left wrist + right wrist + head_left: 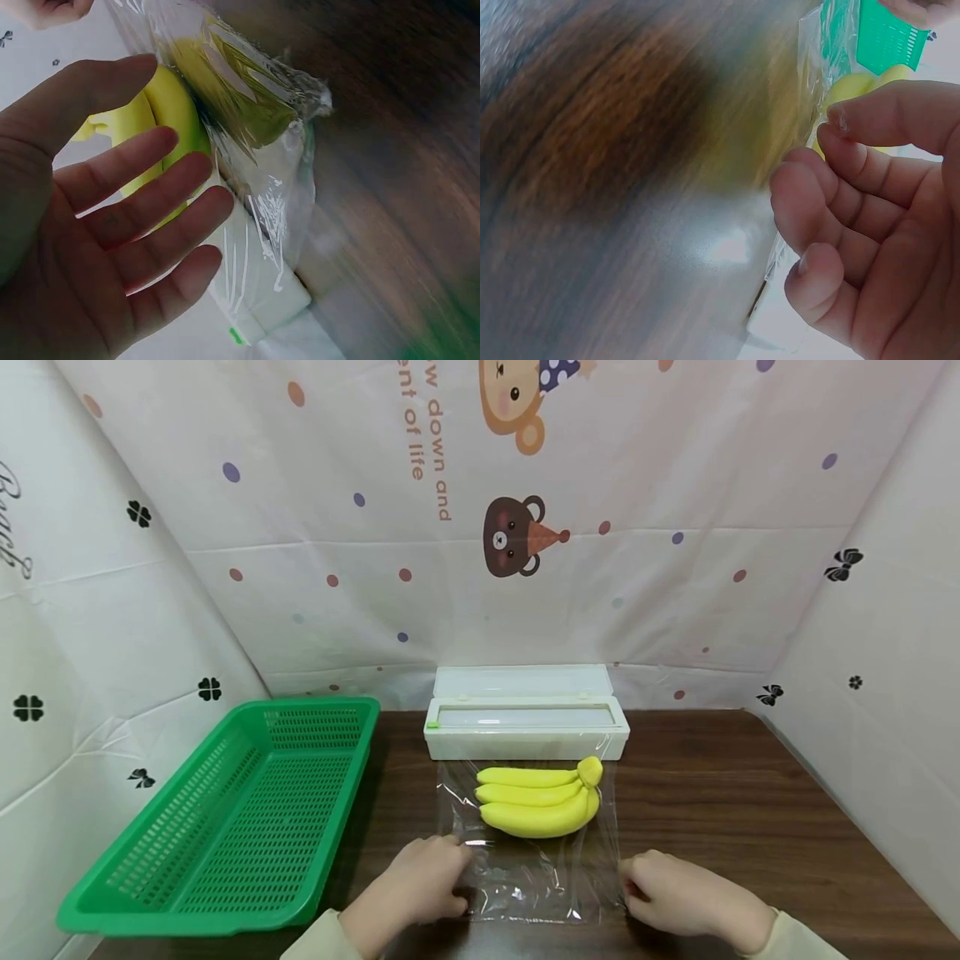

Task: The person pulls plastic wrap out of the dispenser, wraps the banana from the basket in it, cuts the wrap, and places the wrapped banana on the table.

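- Bananas (536, 814): one yellow bunch, lying on the clear film (517, 893) in front of the dispenser; stem end points right, tips point left.
- Clear film: runs from the dispenser's front towards the person, flat under the bunch, with creases and glare near its free end.
- Left hand (423, 877): positioned at the film's left edge. The left wrist view shows fingers slightly bent and spread, thumb well apart from them; nothing is in its grasp. Contact with the film cannot be confirmed.
- Right hand (678, 889): positioned at the film's right edge, fingers curled inward, thumb tip meeting the index fingertip. Whether film is caught between them cannot be told.
- Dispenser (525, 745): white, long and narrow, standing behind the bananas at the base of the back curtain (337, 468); lid (522, 680) raised, small green tab (432, 725) at the left end of its top.
- Basket (187, 925): green, slotted plastic, standing left of the film and apart from it.
- Table (720, 793): dark brown wood grain, supporting the items above.
- Curtain: white, printed with bears, lettering and coloured dots.
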{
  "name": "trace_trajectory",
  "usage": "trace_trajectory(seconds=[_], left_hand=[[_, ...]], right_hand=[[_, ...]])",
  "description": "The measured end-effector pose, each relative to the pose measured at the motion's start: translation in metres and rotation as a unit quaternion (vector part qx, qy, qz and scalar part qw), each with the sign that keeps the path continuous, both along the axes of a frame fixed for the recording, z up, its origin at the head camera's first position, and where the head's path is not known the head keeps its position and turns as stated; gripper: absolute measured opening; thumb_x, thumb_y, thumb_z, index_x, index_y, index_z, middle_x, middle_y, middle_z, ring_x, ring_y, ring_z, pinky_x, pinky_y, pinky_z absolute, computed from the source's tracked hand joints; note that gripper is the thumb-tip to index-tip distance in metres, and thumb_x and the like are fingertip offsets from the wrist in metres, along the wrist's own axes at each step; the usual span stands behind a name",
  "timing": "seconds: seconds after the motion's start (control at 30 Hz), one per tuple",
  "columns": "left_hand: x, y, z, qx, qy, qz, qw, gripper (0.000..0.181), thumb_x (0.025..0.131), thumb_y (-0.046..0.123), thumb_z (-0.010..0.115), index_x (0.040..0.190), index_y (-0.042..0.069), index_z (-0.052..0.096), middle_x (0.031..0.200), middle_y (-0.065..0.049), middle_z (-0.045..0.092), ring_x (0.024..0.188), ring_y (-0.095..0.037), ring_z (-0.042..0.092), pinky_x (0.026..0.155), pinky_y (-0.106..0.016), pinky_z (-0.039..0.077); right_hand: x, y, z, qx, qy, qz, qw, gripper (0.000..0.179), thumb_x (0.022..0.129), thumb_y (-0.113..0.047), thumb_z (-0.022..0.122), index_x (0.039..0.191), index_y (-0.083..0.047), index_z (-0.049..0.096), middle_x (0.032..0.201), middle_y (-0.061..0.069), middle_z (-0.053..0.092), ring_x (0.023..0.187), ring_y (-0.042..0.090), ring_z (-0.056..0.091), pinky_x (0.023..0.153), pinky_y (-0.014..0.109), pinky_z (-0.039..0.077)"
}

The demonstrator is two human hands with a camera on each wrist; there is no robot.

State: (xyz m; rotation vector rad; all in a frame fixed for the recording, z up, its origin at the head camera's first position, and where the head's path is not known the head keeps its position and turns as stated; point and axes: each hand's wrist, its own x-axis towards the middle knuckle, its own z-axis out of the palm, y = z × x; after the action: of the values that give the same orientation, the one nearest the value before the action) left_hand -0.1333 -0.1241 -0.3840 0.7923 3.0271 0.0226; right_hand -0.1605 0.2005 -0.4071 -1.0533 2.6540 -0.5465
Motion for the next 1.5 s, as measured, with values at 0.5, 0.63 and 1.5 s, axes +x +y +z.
trace_trajectory(seconds=[0.5,0.63,1.5], left_hand=[[0.008,-0.01,-0.012,0.026,-0.12,0.048,0.9912,0.03,0.057,0.007,0.078,0.056,0.017,0.05,0.059,0.006,0.046,0.051,-0.009,0.035,0.044,-0.026,0.032],[0.013,-0.012,-0.019,0.038,-0.131,0.043,0.9896,0.031,0.054,0.0,0.076,0.054,0.017,0.05,0.055,0.008,0.044,0.049,-0.009,0.031,0.041,-0.025,0.028],[0.012,-0.015,-0.022,0.075,-0.056,0.029,0.9952,0.021,0.064,0.002,0.068,0.06,0.017,0.054,0.065,0.003,0.053,0.053,-0.007,0.042,0.046,-0.025,0.037]], right_hand=[[0.003,0.002,-0.004,-0.003,-0.013,-0.008,0.9999,0.023,0.083,-0.007,0.06,0.068,-0.022,0.051,0.057,-0.017,0.041,0.048,-0.005,0.035,0.043,0.017,0.035],[0.005,0.004,-0.008,-0.003,-0.034,-0.009,0.9994,0.021,0.085,-0.009,0.06,0.07,-0.022,0.053,0.059,-0.017,0.044,0.049,-0.005,0.036,0.045,0.017,0.036],[0.003,0.012,-0.002,-0.01,-0.061,-0.023,0.9978,0.019,0.088,-0.011,0.059,0.073,-0.022,0.056,0.059,-0.016,0.046,0.048,-0.005,0.038,0.044,0.017,0.037]])
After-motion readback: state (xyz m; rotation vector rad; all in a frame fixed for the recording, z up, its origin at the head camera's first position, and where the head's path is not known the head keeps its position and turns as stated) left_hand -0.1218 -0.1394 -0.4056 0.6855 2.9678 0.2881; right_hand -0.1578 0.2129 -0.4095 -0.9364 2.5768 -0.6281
